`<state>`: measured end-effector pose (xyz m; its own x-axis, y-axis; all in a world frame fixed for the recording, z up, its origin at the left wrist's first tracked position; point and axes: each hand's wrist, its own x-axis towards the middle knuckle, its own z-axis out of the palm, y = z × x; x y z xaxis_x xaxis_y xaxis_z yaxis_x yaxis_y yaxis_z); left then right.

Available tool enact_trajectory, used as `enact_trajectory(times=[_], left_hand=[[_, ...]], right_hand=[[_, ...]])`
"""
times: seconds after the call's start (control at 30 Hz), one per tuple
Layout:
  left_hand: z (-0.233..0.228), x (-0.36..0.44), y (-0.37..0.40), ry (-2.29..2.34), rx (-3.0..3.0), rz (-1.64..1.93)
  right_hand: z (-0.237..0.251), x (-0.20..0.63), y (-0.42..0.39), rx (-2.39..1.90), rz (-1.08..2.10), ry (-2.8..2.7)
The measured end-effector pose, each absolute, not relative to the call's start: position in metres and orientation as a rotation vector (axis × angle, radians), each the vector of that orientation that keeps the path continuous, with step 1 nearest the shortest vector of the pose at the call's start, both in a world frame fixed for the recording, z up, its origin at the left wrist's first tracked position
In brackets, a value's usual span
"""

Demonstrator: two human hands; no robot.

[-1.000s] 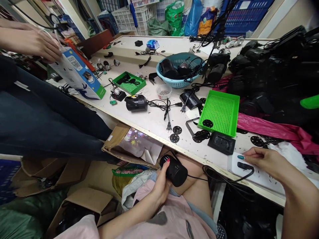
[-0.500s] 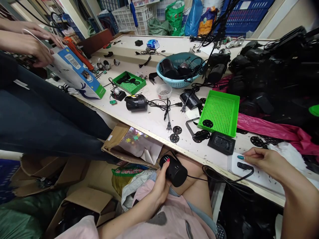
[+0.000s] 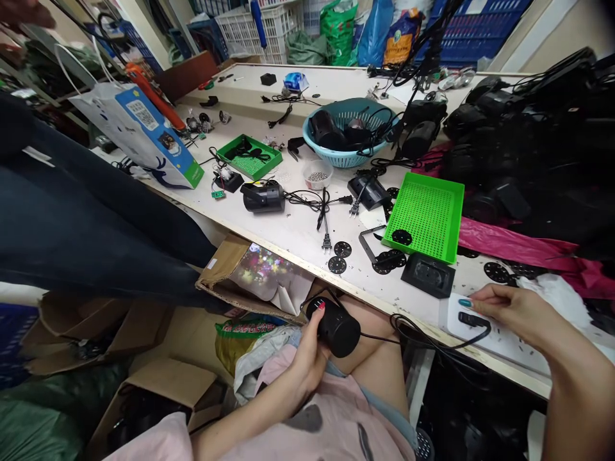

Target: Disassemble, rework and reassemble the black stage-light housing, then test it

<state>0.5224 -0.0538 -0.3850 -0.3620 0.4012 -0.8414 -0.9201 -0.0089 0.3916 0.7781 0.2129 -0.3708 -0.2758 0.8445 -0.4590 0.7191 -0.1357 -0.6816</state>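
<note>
Black projector lamp [image 3: 337, 330] sits above the lap [image 3: 377, 318], my left hand's [image 3: 311, 358] fingers wrapped round it, seemingly to aim coloured light [image 3: 264, 261] into the cardboard box [image 3: 217, 267], while my right hand [image 3: 512, 308], its pinch unclear from afar, touches the white power strip [image 3: 504, 347].

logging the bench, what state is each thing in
black cylinder: held in left hand, cord trailing
black plug: in white power strip
right hand: fingers on white power strip
cardboard box: open, coloured light spots inside
large green tray: one black disc inside
small green tray: holding dark parts
blue basket: loaded with black housings
clear cup: open, holding small metal pieces
</note>
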Motion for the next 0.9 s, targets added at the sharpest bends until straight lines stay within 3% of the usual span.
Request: enact_trajectory(times=[0.9], left_hand=[[-0.3868, 0.5191, -0.0522, 1.146, -0.665, 1.55]], right_hand=[[-0.3686, 0.7766, 0.2117, -1.814, 1.343, -1.986]])
